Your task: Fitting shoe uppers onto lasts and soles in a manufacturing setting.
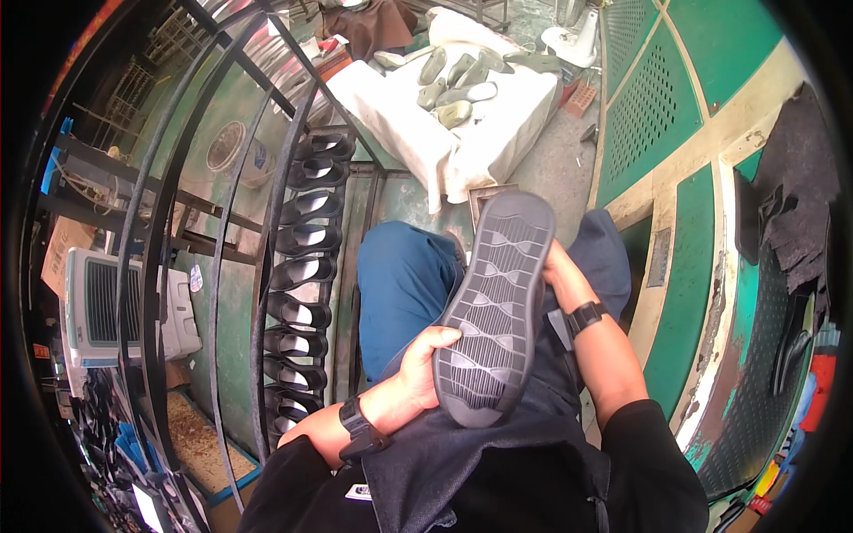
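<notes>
A dark grey shoe (496, 306) is held over my lap with its patterned rubber sole turned up toward me, toe end away from me. My left hand (425, 369) grips it near the heel, thumb lying on the edge of the sole and the other fingers hidden beneath. On the far right side my right hand (560, 271) is closed round the shoe's edge, its fingers mostly out of sight behind it. The shoe's upper is hidden from view. A dark apron (498, 462) covers my lap under the shoe.
To my left a black metal rack (271, 266) holds a column of black shoes (306, 240). Ahead, a white cloth-covered table (524, 111) carries several olive shoe pieces (458, 75). A green machine cabinet (680, 293) stands close on my right. A grey-white boxy appliance (107, 306) sits beyond the rack.
</notes>
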Motion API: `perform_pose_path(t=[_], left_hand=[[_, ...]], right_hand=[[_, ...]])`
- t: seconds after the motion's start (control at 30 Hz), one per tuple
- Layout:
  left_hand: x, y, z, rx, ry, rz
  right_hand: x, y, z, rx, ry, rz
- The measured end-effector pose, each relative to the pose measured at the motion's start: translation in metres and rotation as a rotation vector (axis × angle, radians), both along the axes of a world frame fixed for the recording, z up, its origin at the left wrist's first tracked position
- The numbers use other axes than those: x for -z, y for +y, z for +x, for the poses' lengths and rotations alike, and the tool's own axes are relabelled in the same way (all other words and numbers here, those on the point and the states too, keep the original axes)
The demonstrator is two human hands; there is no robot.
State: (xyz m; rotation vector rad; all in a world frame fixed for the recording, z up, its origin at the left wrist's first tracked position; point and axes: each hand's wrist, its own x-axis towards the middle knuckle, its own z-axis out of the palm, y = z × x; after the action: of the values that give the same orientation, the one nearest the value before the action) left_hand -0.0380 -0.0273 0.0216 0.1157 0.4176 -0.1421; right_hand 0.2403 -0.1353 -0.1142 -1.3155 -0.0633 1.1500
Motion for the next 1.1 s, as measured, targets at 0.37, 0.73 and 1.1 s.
perform_pose_path(t=[0.37,0.73,1.1], left_hand=[[-0.038,0.095,0.01,-0.413,-0.285,0.705],[-0.002,0.094,-0.079,-0.416,0.038,0.809],[-0.032,0.141,-0.041,-0.565,-0.204,2.421]], right_hand=[[-0.062,-0.003,-0.036,-0.218,0.499,0.596],[-0.069,0.187,0.096,0.244,0.296,0.505],[-0.158,0.095,-0.073,-0.273,0.496,0.229]])
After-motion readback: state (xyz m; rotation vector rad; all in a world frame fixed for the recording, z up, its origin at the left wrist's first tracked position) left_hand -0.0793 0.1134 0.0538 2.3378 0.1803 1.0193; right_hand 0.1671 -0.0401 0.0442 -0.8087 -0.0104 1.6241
